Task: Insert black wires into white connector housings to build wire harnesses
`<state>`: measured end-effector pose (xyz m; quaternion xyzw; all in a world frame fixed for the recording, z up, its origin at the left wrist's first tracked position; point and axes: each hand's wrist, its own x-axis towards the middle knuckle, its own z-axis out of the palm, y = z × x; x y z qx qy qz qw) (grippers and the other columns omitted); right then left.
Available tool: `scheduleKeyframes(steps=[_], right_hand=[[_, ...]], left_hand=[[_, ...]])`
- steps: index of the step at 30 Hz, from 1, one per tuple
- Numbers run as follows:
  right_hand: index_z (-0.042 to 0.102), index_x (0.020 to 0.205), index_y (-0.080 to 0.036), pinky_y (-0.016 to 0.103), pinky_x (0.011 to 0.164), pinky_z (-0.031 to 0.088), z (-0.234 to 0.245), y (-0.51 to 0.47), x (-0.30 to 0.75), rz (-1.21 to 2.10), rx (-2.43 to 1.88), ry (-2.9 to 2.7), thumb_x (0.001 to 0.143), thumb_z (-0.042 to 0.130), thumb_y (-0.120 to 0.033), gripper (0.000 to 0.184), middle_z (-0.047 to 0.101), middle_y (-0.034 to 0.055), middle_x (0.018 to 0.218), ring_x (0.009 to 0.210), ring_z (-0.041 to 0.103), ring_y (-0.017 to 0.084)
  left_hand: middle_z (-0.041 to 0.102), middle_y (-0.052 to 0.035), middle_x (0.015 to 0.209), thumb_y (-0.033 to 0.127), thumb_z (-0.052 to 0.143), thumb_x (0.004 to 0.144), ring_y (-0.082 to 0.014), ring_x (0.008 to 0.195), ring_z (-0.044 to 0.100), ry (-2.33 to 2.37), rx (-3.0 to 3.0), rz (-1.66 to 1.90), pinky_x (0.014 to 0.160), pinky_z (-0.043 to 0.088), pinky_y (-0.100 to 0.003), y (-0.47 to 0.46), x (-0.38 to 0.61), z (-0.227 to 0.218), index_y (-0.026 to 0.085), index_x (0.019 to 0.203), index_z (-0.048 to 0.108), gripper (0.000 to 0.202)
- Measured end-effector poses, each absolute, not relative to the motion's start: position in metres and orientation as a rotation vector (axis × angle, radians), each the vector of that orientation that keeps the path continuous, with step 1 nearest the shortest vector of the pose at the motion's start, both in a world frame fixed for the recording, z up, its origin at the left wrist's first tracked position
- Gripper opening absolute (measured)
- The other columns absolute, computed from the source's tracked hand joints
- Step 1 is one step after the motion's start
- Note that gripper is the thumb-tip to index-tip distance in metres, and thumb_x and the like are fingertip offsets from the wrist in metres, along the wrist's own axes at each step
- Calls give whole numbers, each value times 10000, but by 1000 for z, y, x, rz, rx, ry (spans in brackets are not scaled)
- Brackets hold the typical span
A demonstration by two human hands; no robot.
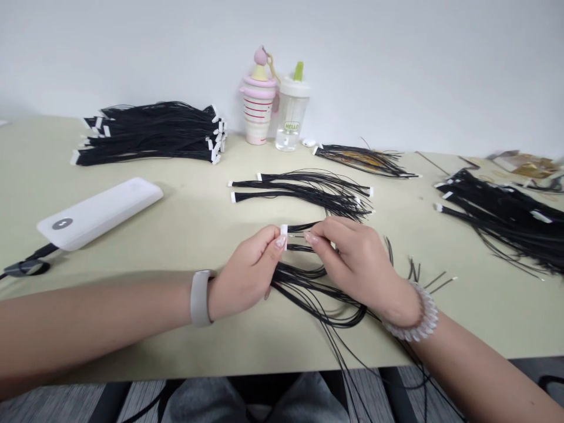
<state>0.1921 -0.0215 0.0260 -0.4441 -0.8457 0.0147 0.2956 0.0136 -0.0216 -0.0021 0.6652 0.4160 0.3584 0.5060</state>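
My left hand (247, 273) pinches a small white connector (284, 237) upright between thumb and fingers, with black wires running from it. My right hand (356, 261) sits just to its right, its thumb and forefinger closed on thin black wires (304, 227) close to the connector. The exact grip is partly hidden by the fingers. A loose bundle of long black wires (321, 305) hangs below both hands and drops over the table's front edge. Bared wire ends (440, 283) lie to the right of my right wrist.
Bundles of black wires with white connectors (154, 134) lie on the pale green table (185, 235) at the back left, middle and right. A white power bank (99, 212) with a cable lies left. A patterned cup (258, 111) and a clear bottle (291, 114) stand by the wall.
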Motion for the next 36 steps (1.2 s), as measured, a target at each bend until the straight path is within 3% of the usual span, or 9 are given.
scheduleKeyframes(steps=[14, 21, 36], right_hand=[[509, 706, -156, 233, 592, 343, 27, -20, 191, 139, -1241, -2250, 879, 414, -230, 211, 516, 8, 646, 627, 448, 100], [493, 742, -156, 225, 585, 339, 29, -21, 191, 101, -1149, -2241, 872, 412, -191, 157, 499, 4, 662, 631, 438, 96], [532, 760, -150, 235, 578, 348, 24, -23, 189, 51, -1127, -2333, 878, 400, -202, 184, 526, 26, 690, 644, 455, 107]], left_hand=[[344, 63, 485, 381, 308, 894, -61, 433, 326, 1049, 1746, 840, 438, 286, -198, -22, 14, 1, 182, 663, 342, 307], [351, 52, 530, 356, 309, 897, -68, 495, 330, 1065, 1834, 842, 478, 287, -200, -22, 14, 3, 176, 654, 332, 303], [337, 57, 517, 323, 298, 897, -69, 473, 298, 1038, 1924, 809, 456, 240, -215, -25, 13, 1, 178, 665, 345, 277]])
